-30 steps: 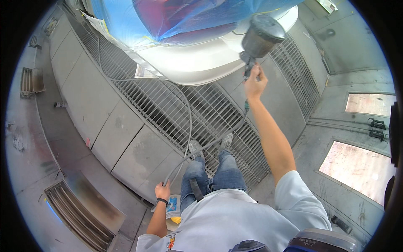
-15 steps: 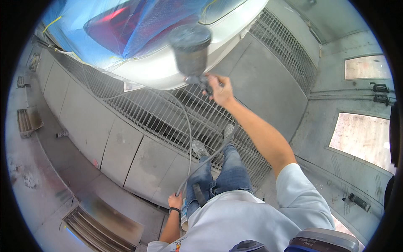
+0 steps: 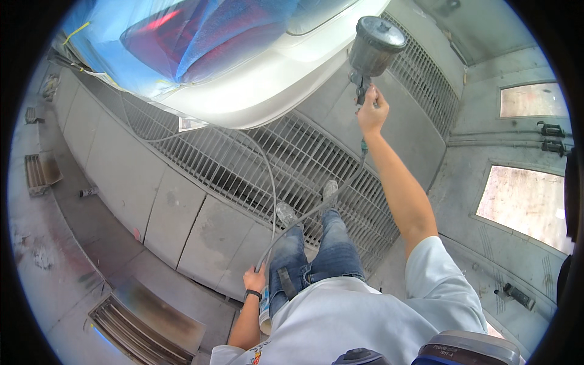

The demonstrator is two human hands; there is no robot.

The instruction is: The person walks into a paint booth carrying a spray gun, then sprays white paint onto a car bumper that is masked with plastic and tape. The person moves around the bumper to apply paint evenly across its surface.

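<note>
My right hand [image 3: 373,111] is closed on a dark spray gun [image 3: 363,86] with a grey cup [image 3: 376,47] on top, held beside the right part of a white curved bumper [image 3: 243,100]. A hose [image 3: 320,207] runs down from the gun to my left hand [image 3: 254,280], which is closed around it near my left thigh. Above the bumper, blue translucent masking film [image 3: 131,64] covers the bodywork, with red showing through it.
I stand on a metal grating [image 3: 310,152] between grey floor panels [image 3: 146,188]. The hose loops across the grating toward the vehicle's left side. A vented panel [image 3: 128,325] is at lower left. A grey wall [image 3: 468,158] with lit windows [image 3: 517,201] and latches is at right.
My right hand with the spray gun swung left along the bumper half a second ago and is now back to the right. The view has turned slightly. My left hand still holds the hose.
</note>
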